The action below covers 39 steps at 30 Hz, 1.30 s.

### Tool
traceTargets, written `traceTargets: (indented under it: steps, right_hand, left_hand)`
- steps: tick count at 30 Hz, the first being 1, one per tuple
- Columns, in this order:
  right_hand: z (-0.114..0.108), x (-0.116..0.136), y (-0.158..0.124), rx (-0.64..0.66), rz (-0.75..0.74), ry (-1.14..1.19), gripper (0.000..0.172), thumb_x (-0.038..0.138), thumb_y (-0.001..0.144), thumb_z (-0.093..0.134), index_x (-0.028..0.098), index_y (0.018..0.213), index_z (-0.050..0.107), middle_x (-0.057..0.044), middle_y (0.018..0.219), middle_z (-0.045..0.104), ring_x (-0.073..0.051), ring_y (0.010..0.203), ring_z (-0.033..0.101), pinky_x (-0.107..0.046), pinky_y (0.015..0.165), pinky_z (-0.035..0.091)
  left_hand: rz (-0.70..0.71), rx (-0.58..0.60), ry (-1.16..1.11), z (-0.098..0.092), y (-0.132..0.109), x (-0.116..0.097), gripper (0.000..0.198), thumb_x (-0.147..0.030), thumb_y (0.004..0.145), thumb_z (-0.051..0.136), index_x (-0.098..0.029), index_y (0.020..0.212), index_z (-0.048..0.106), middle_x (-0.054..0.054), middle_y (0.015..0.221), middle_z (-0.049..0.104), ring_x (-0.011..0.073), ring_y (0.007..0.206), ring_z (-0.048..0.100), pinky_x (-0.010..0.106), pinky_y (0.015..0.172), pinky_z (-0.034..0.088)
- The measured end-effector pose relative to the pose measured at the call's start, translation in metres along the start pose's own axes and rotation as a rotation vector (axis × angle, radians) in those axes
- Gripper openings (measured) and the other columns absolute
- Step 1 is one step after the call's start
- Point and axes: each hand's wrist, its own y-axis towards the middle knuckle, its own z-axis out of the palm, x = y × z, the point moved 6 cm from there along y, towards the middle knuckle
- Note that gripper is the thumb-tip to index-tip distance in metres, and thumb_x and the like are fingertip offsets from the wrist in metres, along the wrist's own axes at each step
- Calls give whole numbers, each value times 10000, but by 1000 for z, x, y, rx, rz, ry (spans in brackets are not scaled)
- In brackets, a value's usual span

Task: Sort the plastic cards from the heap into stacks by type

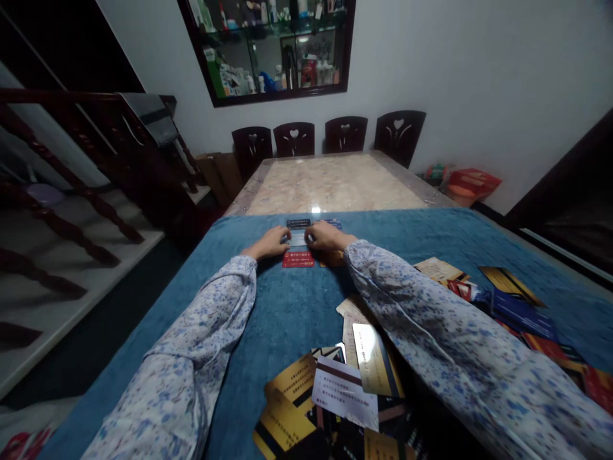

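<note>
A pale plastic card (297, 239) lies on the blue cloth between my two hands. At its left end the curled fingers of my left hand (272, 243) grip the edge. The bent fingers of my right hand (329, 236) are on its right end. Just beyond it is a black card (299, 223), and on the near side a red card (297, 259). Partly covered by my right hand are a blue card (334, 223) behind it and a gold-orange card (332, 259) in front.
A loose pile of gold, white and black cards (345, 391) lies near me. More scattered cards (520, 313) lie to the right, partly behind my right sleeve. The blue cloth (191, 306) covers the near part of the marble-patterned table (335, 182); dark chairs (294, 138) stand behind.
</note>
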Motion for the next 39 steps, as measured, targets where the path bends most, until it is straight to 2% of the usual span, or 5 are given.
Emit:
traceTargets:
  steps: [11,18,27,34,39]
  right_hand:
    - [-1,2,-3,15,65,-19,319,296,876,584,209,1160,701,-158,1197,649,-342,1130,546,-419,913,455]
    - [-21,4,-22,-37,90,-21,501,308,865,618,199,1350,558,-167,1355,546,-366,1226,447,-473,937,438]
    - [-42,22,-82,-66,-15,5,370,225,865,615,189,1232,639,-133,1215,633,-312,1147,512,-391,903,419]
    - [-43,30,-130,-109,-106,61,300,201,871,609,186,1166,665,-125,1182,649,-287,1094,543,-386,871,434]
    - [-41,28,-156,-174,-157,137,263,190,865,599,174,1115,680,-123,1096,674,-255,1002,578,-371,848,450]
  left_hand:
    - [7,-175,-25,-7,-27,-22,312,-164,847,531,-144,1156,570,126,1221,509,230,1051,575,374,996,480]
    - [275,-250,-168,-10,-72,-95,169,-141,868,514,-156,996,625,112,1142,582,231,1090,564,386,1020,464]
    - [638,20,-229,14,-118,-195,362,-128,900,494,-210,1237,597,101,1283,621,257,1187,497,446,1051,410]
    - [626,225,-117,32,-111,-202,637,-10,735,513,-225,1333,550,72,1406,559,303,1290,426,507,1085,333]
    - [617,156,-119,32,-115,-192,504,-40,801,509,-246,1248,619,64,1312,629,294,1280,436,486,1073,350]
